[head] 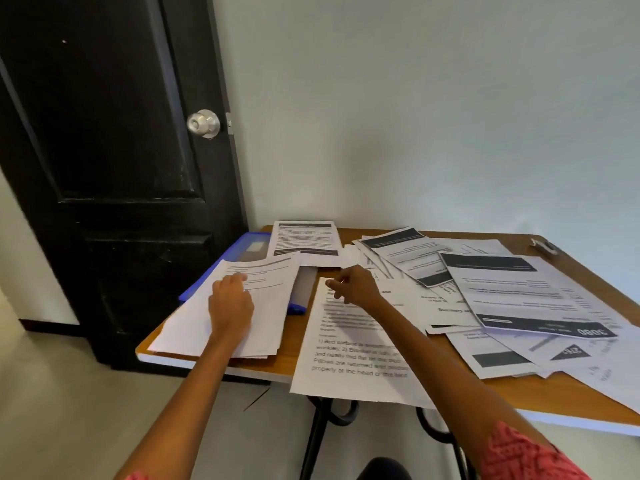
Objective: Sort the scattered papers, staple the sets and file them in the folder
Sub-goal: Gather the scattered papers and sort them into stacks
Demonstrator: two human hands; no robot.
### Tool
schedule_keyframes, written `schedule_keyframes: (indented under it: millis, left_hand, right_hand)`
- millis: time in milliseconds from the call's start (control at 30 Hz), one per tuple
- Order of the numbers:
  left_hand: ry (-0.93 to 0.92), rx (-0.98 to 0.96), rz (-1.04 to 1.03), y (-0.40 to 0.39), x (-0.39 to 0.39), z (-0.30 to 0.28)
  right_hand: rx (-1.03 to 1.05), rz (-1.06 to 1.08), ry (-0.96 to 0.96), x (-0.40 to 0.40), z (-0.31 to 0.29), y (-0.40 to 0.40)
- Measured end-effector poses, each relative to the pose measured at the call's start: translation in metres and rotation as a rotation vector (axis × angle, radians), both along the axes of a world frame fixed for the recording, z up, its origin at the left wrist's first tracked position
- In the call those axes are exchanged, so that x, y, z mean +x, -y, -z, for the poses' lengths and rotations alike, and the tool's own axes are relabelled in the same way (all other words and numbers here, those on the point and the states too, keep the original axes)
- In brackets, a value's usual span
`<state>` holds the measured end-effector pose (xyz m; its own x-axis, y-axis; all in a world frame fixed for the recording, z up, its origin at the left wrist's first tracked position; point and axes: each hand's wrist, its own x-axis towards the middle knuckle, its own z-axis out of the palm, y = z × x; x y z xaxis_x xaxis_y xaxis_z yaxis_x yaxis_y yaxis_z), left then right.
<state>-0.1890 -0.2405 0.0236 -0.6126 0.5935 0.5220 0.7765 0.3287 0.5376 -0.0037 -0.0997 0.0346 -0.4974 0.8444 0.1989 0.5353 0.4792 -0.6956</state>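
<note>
Two bare hands work over a wooden surface point(540, 393) strewn with printed papers. The left hand point(230, 306) lies palm-down with relaxed fingers on a neat stack of sheets point(194, 327), which overlaps a blue folder point(221, 265) at the left edge. The right hand point(356, 285) has its fingers curled at the top edge of a single printed sheet point(353, 362) that overhangs the near edge; it seems to pinch that edge, though blur hides the grip. Scattered papers point(512, 299) overlap on the right side. A small stapler-like object point(544, 244) sits at the far right corner.
</note>
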Motion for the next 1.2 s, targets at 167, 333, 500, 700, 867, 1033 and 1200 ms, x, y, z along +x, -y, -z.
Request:
schedule_keyframes:
  millis: [167, 333, 500, 700, 867, 1033, 1200]
  left_hand:
    - [-0.016, 0.004, 0.248, -0.046, 0.069, 0.002]
    - [-0.031, -0.118, 0.382, -0.089, 0.125, 0.012]
    - [-0.056, -0.282, 0.432, -0.114, 0.167, 0.024]
    - [0.012, -0.413, 0.407, -0.13, 0.171, 0.02]
    - [0.069, -0.404, 0.426, -0.131, 0.166, 0.023]
    - [0.042, -0.317, 0.404, -0.126, 0.172, 0.031]
    - [0.018, -0.26, 0.369, -0.124, 0.176, 0.039]
  right_hand:
    - [0.09, 0.17, 0.02, 0.084, -0.001, -0.033]
    - [0.108, 0.492, 0.07, 0.168, 0.016, -0.056]
    - [-0.015, 0.494, 0.167, 0.211, 0.031, -0.059]
    - [0.065, 0.476, 0.333, 0.208, 0.026, -0.061]
    - [0.162, 0.458, 0.476, 0.2, 0.021, -0.06]
    - [0.22, 0.437, 0.51, 0.196, 0.021, -0.056]
    - [0.191, 0.449, 0.472, 0.191, 0.02, -0.047]
